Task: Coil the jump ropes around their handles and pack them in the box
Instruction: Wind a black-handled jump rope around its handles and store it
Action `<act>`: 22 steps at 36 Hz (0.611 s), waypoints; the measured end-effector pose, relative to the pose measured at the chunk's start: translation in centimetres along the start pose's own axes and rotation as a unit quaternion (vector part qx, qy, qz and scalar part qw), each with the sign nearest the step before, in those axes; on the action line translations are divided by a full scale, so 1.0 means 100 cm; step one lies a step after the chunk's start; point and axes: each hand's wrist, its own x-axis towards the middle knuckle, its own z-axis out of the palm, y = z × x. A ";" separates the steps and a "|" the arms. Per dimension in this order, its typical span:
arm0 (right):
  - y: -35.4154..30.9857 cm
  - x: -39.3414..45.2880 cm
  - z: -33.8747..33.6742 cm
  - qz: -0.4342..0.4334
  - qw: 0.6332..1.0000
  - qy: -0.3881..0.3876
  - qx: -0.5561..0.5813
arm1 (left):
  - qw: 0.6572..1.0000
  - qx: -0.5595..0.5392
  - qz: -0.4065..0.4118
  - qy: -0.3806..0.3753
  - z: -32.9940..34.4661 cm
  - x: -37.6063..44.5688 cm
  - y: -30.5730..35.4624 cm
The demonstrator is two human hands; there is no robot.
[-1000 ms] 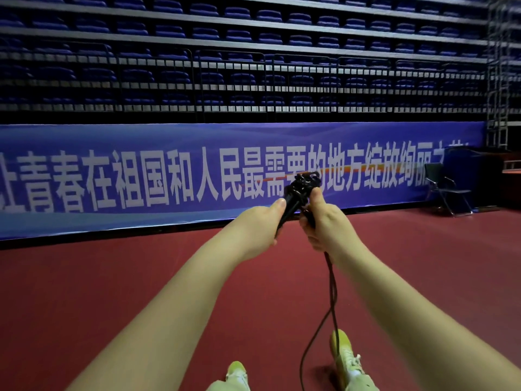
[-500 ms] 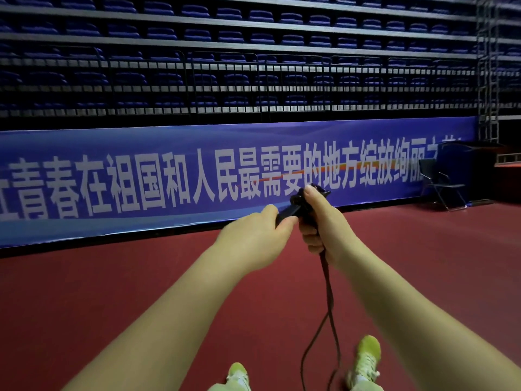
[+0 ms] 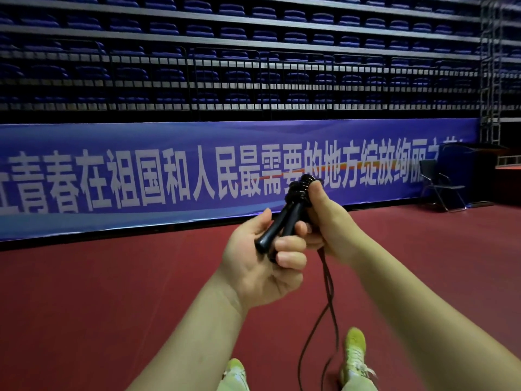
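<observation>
Behind you ran a long blue banner (image 3: 197,176) with white lettering, rows of folded blue seats (image 3: 253,32) stacked above it, and a red floor (image 3: 98,292) spread out underneath. Off to the right a folding chair (image 3: 439,187) stood against the wall. You held both arms out in front, and your left hand (image 3: 262,266) was curled round the lower ends of the two black handles (image 3: 282,221), fingers wrapped over them, thumb up along the side. The handles lay side by side, tilted up and to the right. Your right hand (image 3: 329,221) gripped the upper part, thumb pressed against the coils (image 3: 301,187) of rope already wound round the top. From under that right hand the loose rope (image 3: 328,292) dropped as a doubled strand, hanging down between your two yellow-green shoes (image 3: 355,351) toward the floor. No sign of the box anywhere in view.
</observation>
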 end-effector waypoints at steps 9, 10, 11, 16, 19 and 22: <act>-0.011 0.000 0.012 0.018 0.978 0.097 -0.184 | 0.945 0.180 0.095 0.258 0.013 0.001 0.007; -0.010 -0.002 0.014 -0.002 0.968 0.135 -0.210 | 0.927 0.230 0.108 0.277 0.012 0.001 0.006; -0.009 -0.004 0.016 -0.030 0.957 0.171 -0.232 | 0.903 0.284 0.130 0.296 0.012 0.002 0.006; 0.001 -0.010 0.025 -0.109 0.948 0.223 -0.200 | 0.781 0.481 0.209 0.340 0.020 0.000 0.009; -0.003 -0.011 0.035 -0.074 0.965 0.220 -0.120 | 0.696 0.570 0.245 0.361 0.019 -0.002 0.008; -0.004 -0.015 0.041 -0.076 0.969 0.205 -0.114 | 0.604 0.634 0.283 0.391 0.014 -0.002 0.003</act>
